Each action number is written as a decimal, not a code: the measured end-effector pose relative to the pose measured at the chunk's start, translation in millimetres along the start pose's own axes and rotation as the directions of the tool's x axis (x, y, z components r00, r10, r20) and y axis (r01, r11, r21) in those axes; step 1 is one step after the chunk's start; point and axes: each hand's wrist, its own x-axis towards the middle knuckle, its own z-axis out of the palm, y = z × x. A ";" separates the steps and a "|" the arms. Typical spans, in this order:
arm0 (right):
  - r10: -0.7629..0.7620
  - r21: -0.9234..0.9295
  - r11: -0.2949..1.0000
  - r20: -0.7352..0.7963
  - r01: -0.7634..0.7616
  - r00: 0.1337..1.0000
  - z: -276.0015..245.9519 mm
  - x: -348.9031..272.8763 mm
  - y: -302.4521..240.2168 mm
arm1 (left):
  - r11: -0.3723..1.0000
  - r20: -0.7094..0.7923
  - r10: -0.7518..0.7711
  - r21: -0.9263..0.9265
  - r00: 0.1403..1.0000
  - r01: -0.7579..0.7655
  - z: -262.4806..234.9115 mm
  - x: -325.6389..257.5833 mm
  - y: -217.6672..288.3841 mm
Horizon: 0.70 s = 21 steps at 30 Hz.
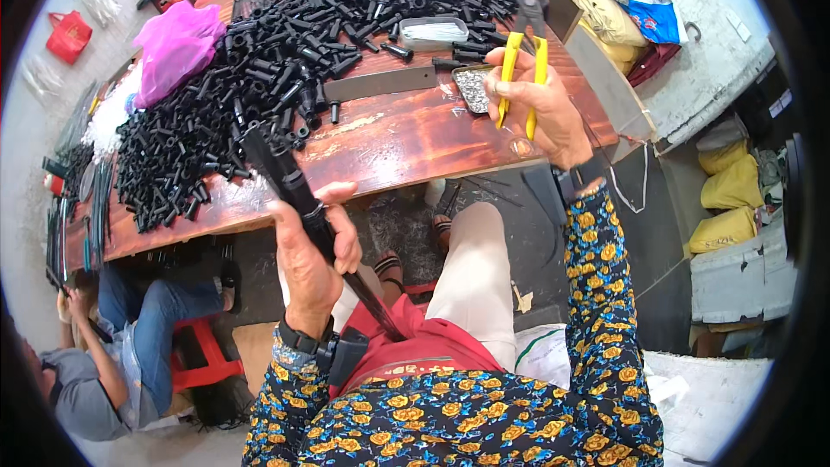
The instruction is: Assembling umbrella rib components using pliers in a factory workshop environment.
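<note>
Left hand (309, 251) grips a black rod (298, 195); right hand (540, 108) grasps yellow-handled pliers (523, 78) over the desk (406, 143).

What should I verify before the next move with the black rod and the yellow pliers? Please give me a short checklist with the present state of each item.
1. Left hand grips the black rod firmly: ok, fingers wrap around it.
2. Rod tip lies over the wooden table: ok, beside the pile of black tubes.
3. Right hand holds the yellow-handled pliers: ok.
4. Pliers jaws open or closed: cannot tell, the view is too small there.
5. Small tray of metal parts within reach: ok, it lies just beside the right hand.
6. Lower rod end free: cannot tell, it runs down across the lap.
</note>
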 end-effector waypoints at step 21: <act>-0.077 0.334 0.942 0.113 0.035 0.991 170.5 -81.7 41.1 | 0.989 0.046 0.141 0.039 0.989 -0.143 10.6 -38.7 10.5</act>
